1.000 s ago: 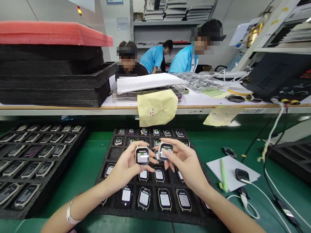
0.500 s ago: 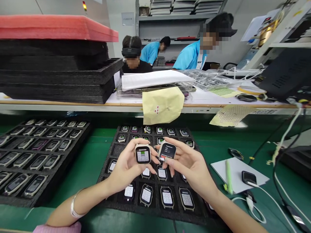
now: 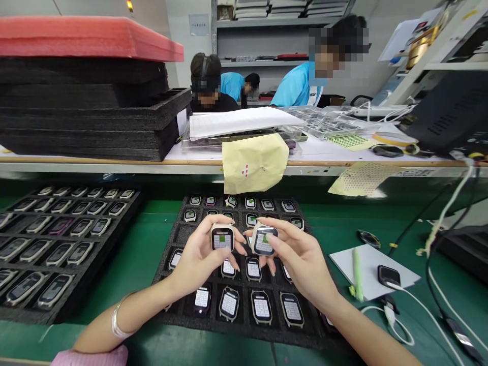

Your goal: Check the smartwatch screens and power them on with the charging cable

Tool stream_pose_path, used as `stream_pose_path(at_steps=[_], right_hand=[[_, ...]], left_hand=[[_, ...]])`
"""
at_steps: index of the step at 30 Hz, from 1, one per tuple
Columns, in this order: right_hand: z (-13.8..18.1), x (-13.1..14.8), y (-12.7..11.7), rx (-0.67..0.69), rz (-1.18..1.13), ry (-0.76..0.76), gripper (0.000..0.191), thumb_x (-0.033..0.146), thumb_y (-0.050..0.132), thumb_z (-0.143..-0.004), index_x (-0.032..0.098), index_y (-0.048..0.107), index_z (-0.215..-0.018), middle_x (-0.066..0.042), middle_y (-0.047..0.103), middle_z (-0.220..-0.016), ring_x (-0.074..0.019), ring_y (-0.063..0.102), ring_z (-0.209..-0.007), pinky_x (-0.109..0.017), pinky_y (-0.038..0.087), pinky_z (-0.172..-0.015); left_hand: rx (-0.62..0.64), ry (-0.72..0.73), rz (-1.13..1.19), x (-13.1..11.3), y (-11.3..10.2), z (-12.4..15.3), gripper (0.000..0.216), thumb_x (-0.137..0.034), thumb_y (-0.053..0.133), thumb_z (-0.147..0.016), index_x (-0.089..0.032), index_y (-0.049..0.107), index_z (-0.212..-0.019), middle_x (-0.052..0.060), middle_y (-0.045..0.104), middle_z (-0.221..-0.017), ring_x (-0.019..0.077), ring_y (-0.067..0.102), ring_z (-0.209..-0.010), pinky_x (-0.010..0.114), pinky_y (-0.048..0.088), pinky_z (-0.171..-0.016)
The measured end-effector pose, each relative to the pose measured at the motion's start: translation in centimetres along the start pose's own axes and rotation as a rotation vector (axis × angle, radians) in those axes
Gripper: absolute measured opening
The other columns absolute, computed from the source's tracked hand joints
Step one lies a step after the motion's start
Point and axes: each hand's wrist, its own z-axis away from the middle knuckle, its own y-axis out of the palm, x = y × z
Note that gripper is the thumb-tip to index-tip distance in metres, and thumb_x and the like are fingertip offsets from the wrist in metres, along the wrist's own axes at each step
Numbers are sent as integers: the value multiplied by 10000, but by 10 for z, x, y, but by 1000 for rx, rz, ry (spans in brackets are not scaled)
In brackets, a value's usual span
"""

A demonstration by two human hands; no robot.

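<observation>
My left hand [image 3: 204,254] holds a smartwatch case [image 3: 222,235] without a strap, its lit screen showing a light grid with a green block. The thumb lies at the lower edge of that screen. Beside it, my right hand [image 3: 301,256] grips a second smartwatch [image 3: 261,246], whose screen also shows a pale grid with green; the right thumb presses on its glass. Both watches are held above a black foam tray [image 3: 244,328] with several lit watches in its compartments. My hands cover part of the tray's middle.
Another foam tray [image 3: 78,277] of watches lies at left. At right are white paper [image 3: 371,292], a green pen [image 3: 357,274] and a cabled watch [image 3: 389,276]. Stacked black foam trays [image 3: 80,117] stand on the shelf ahead. Co-workers [image 3: 293,86] are behind it.
The right watch's screen went from dark with text lines to a light grid with green. My right thumb moved up onto its glass; my left thumb moved onto the left screen's lower edge.
</observation>
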Motion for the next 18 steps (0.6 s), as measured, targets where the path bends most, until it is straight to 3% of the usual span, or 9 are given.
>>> stream_pose_path(at_steps=[7, 11, 18], right_hand=[[1, 2, -1, 78, -47, 0, 315, 210, 577, -901, 248, 599, -1213, -75, 674, -952, -163, 644, -631, -221, 504, -448], [2, 3, 0, 153, -72, 12, 452, 146, 639, -849, 271, 544, -1273, -86, 648, -1060, -192, 661, -740, -235, 536, -495], [2, 3, 0, 167, -9, -3, 462, 149, 654, -844, 267, 532, -1274, -101, 644, -1109, -187, 669, -747, -230, 550, -500]], left_hand=[[-68, -49, -59, 4, -1, -3, 166, -214, 547, -885, -189, 467, -1028, 38, 600, -826, 153, 605, -696, 221, 531, -463], [-15, 1, -13, 3, -3, -3, 289, -161, 597, -838, -193, 457, -1090, 58, 590, -927, 167, 602, -798, 264, 565, -579], [-6, 1, -25, 4, -4, -2, 387, -111, 620, -814, -207, 438, -1142, 66, 573, -982, 174, 596, -869, 280, 570, -661]])
